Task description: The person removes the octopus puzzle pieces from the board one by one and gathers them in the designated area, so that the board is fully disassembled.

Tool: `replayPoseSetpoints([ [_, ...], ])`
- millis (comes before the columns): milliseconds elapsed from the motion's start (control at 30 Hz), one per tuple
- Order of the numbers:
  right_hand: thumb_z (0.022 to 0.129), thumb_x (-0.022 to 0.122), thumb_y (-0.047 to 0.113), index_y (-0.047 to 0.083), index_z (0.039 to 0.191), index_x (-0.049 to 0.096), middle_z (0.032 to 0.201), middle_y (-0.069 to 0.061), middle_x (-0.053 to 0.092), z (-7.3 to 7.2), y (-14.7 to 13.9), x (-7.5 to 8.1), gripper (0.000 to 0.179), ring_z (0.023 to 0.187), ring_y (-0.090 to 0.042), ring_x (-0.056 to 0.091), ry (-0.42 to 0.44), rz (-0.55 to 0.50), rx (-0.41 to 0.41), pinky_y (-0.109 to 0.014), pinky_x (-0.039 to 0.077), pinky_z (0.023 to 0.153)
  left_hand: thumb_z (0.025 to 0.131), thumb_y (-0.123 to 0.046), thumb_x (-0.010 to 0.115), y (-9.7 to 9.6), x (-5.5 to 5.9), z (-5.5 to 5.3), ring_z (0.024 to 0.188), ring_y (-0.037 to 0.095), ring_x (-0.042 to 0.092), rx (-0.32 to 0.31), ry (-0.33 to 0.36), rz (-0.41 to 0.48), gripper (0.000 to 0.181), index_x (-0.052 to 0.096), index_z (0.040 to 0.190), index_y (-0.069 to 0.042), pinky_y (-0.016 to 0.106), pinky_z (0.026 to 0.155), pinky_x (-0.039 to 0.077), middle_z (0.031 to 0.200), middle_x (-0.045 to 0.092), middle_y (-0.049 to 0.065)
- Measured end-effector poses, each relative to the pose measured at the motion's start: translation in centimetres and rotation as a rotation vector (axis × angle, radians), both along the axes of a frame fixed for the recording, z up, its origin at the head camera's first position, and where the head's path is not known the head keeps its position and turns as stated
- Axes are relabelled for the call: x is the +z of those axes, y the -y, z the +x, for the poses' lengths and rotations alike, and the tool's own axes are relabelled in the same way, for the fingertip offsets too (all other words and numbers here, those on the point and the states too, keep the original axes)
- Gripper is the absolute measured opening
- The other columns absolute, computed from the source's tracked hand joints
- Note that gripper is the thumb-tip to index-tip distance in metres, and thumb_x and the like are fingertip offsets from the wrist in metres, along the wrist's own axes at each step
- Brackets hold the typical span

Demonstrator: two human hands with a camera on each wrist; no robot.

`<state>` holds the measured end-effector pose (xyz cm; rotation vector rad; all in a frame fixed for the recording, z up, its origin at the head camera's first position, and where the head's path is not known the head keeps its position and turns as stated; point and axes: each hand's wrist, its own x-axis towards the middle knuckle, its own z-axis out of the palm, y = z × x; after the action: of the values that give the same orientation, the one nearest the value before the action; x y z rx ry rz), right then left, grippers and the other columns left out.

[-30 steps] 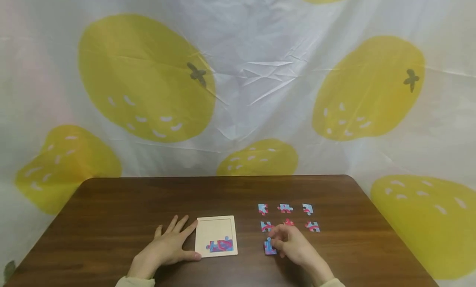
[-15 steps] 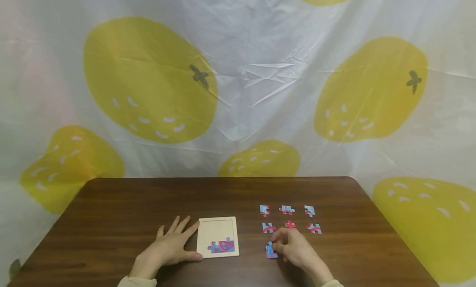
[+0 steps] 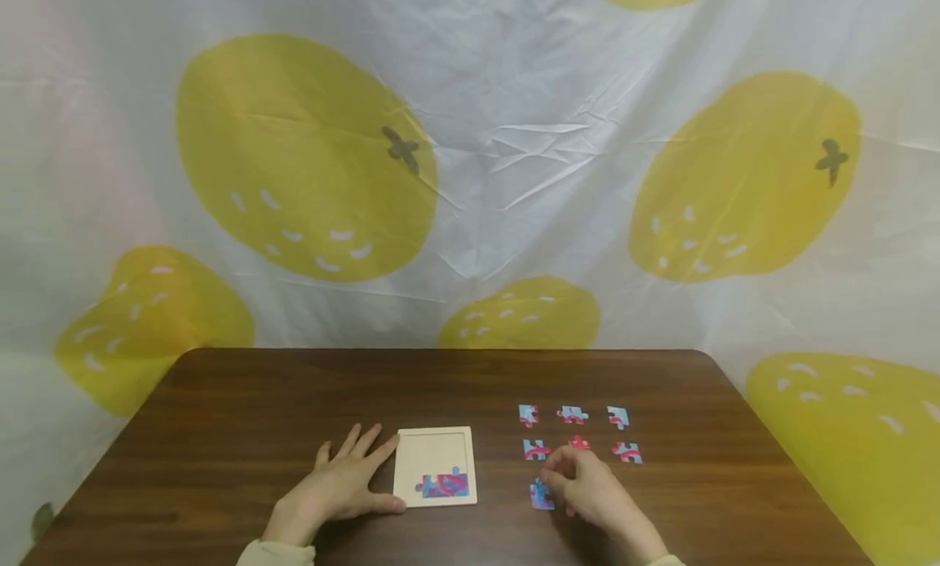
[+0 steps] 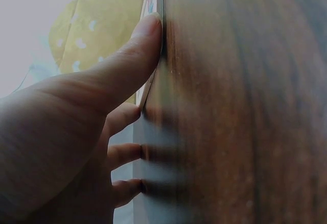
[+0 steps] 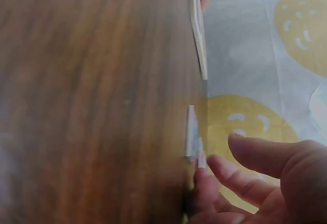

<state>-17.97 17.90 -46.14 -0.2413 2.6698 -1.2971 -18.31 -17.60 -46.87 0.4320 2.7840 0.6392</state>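
Observation:
A shallow square wooden puzzle tray point(image 3: 433, 452) lies on the table. Joined blue, pink and purple jigsaw pieces point(image 3: 444, 485) fill its front right part. My left hand point(image 3: 338, 488) has its fingers spread along the tray's left side; the thumb touches the front left corner and the index finger the back left one. Right of the tray, a blue and purple jigsaw piece point(image 3: 542, 495) lies flat on the table. My right hand point(image 3: 587, 484) is at that piece's right edge. In the right wrist view, its thumb point(image 5: 250, 150) is raised, apart from the piece.
Beyond the right hand, several loose jigsaw pieces lie in two rows, among them a light blue corner piece point(image 3: 618, 417) and a blue and pink piece point(image 3: 627, 452). A red piece point(image 3: 579, 442) is partly covered by the hand. A lemon-patterned cloth point(image 3: 514, 223) hangs behind the brown table point(image 3: 294, 403).
The blue and purple piece has shifted slightly toward the table's front, with the right hand's fingers at it. The left hand stays at the tray. The head view has swung slightly left.

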Motion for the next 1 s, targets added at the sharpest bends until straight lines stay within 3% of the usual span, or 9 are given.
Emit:
replayPoseSetpoints([
  [133, 0.092, 0.069, 0.021, 0.009, 0.098, 0.063, 0.073, 0.0, 0.062, 0.1, -0.1, 0.9, 0.015, 0.054, -0.015, 0.055, -0.019, 0.048, 0.065, -0.031, 0.046, 0.051, 0.076, -0.065, 0.07, -0.1, 0.1, 0.0, 0.144, 0.046, 0.01, 0.001, -0.008, -0.004, 0.098, 0.034, 0.154, -0.018, 0.076, 0.103, 0.006, 0.159, 0.022, 0.018],
  [333, 0.089, 0.072, 0.025, 0.013, 0.109, 0.065, 0.1, 0.003, 0.065, 0.5, 0.6, 2.3, 0.024, 0.09, -0.018, 0.06, -0.149, 0.158, 0.096, -0.044, 0.049, 0.079, 0.076, -0.065, 0.07, -0.2, 0.1, 0.2, 0.144, 0.047, 0.011, -0.008, -0.008, -0.003, 0.097, 0.035, 0.153, -0.018, 0.076, 0.103, 0.007, 0.158, 0.022, 0.019],
  [500, 0.087, 0.075, 0.024, 0.013, 0.123, 0.061, 0.113, -0.005, 0.058, 0.7, 2.2, 2.6, 0.04, 0.104, -0.026, 0.056, -0.231, 0.134, 0.154, -0.047, 0.047, 0.087, 0.077, -0.064, 0.07, 0.0, 0.1, 0.3, 0.144, 0.047, 0.011, -0.005, -0.008, -0.004, 0.096, 0.035, 0.153, -0.017, 0.076, 0.103, 0.007, 0.158, 0.022, 0.019],
  [733, 0.086, 0.076, 0.023, 0.01, 0.128, 0.058, 0.123, -0.005, 0.055, 0.6, 5.5, 2.0, 0.048, 0.112, -0.027, 0.057, -0.323, 0.145, 0.265, -0.051, 0.046, 0.094, 0.076, -0.065, 0.07, 0.1, -0.1, 0.1, 0.145, 0.045, 0.011, 0.003, -0.008, -0.022, 0.097, 0.035, 0.153, -0.019, 0.075, 0.104, 0.008, 0.158, 0.022, 0.017],
  [900, 0.085, 0.076, 0.025, 0.011, 0.127, 0.06, 0.122, -0.003, 0.055, 0.5, 7.9, 1.6, 0.046, 0.112, -0.024, 0.056, -0.291, 0.143, 0.313, -0.048, 0.045, 0.095, 0.076, -0.067, 0.068, 0.2, -0.2, 0.1, 0.145, 0.045, 0.009, 0.0, -0.002, -0.023, 0.097, 0.033, 0.154, -0.02, 0.075, 0.104, 0.007, 0.159, 0.021, 0.017],
  [1000, 0.084, 0.077, 0.025, 0.013, 0.124, 0.061, 0.118, -0.003, 0.056, 0.3, 9.1, 1.4, 0.044, 0.1, -0.02, 0.057, -0.267, 0.15, 0.333, -0.04, 0.049, 0.086, 0.076, -0.067, 0.068, 0.1, -0.2, 0.1, 0.145, 0.045, 0.009, 0.002, -0.001, -0.023, 0.097, 0.034, 0.154, -0.02, 0.075, 0.104, 0.007, 0.159, 0.021, 0.017],
])
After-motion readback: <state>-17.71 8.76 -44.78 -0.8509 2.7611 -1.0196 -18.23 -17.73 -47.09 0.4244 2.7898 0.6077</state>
